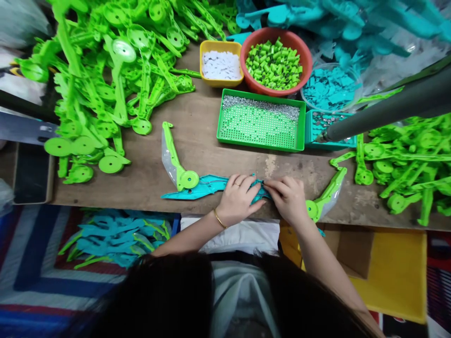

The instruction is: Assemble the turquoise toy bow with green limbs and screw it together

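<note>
The work in hand looks like seating a small part inside a turquoise plastic shell (211, 184), which lies lengthwise along the near edge of the desk (200, 112), between two lime-green folding arms: the left arm (172, 157) has its disc on the shell's end, and the right arm (329, 195) angles outward past the wrist. The left hand (239, 193) lies over the shell's middle, fingers bent across it and thumb along the near side, holding it down. The right hand (287, 193) has its fingers brought narrow in a pinch on what seems to be a small dark piece (264, 183) at the shell — too small to identify. I judge that the next move calls for a steady left hand and a light, exact push from the right fingertips.

The desk is worn brown wood, with a pale scuffed patch beyond the hands. On it stand a green perforated tray (260, 146) with screws, a yellow bowl (221, 83) of white bits, a red bowl (307, 68) of green cylinders and, to their right, a clear tub of turquoise pieces (331, 87). Lime-green parts (105, 84) are heaped at left, with more at right. A grey pole-like tool (380, 105) slants in from the right. Below are turquoise parts (116, 237) in a pile and a yellow crate (398, 286).
</note>
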Demonstrator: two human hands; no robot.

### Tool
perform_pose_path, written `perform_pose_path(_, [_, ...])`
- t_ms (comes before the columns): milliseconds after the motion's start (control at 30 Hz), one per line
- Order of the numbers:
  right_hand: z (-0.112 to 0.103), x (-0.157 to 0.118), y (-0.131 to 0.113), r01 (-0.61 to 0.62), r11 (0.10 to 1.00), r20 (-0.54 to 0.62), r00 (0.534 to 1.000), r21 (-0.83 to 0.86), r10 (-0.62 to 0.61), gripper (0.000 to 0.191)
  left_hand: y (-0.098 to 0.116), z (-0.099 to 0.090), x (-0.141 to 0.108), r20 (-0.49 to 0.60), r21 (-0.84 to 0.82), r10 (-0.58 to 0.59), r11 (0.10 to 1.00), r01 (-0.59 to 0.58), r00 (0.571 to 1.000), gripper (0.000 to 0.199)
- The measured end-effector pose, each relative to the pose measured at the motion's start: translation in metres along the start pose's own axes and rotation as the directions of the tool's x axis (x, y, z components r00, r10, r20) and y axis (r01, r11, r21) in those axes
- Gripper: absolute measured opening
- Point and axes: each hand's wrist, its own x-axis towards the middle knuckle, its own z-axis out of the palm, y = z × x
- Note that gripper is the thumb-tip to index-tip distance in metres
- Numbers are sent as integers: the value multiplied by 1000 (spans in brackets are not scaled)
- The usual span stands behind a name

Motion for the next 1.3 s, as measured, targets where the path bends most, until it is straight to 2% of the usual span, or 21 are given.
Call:
perform_pose_path(167, [-1,-2,-3,128,979,-63,988,-159,-140,9,0,-1,-1,19,4,-5,1000,5,1000,38])
perform_pose_path(333, [-5,0,-6,191,948,-9,980,-253,-200,13,0,0,-2,16,11,0,1000,-1,1000,38])
perform_pose_path(500, [-4,6,-6,103,974,82,993,-201,-88,14,0,-1,-1,16,-25,-14,1000,14,1000,38])
perform_pose_path(667, [-10,-1,-1,-72,997,146,987,36,66,24,-1,-5,1,68,-14,-24,1000,25,997,47])
perform_pose_path(733, [-18,-7,4,-152,984,103,984,95,142,26,-2,-6,2,93,13,-6,1000,5,996,46])
perform_pose_path(833, [-31,-21,12,-235,970,6,972,63,235,23,-3,-6,2,95,35,11,999,-14,995,42])
perform_pose_path(967, [-40,-41,21,-231,973,9,973,-12,231,20,-3,-7,2,103,58,19,998,-25,995,41])
perform_pose_path(1100, [-37,-53,25,-254,966,4,967,-50,255,24,3,-13,6,152,85,13,996,-26,988,40])
perform_pose_path(1200, [-35,-54,23,-281,959,6,960,-20,282,20,10,-17,14,204,75,30,996,-46,979,40])
perform_pose_path(1300, [-35,-51,18,-283,957,5,959,64,284,16,16,-15,22,239,9,116,993,-122,964,38])
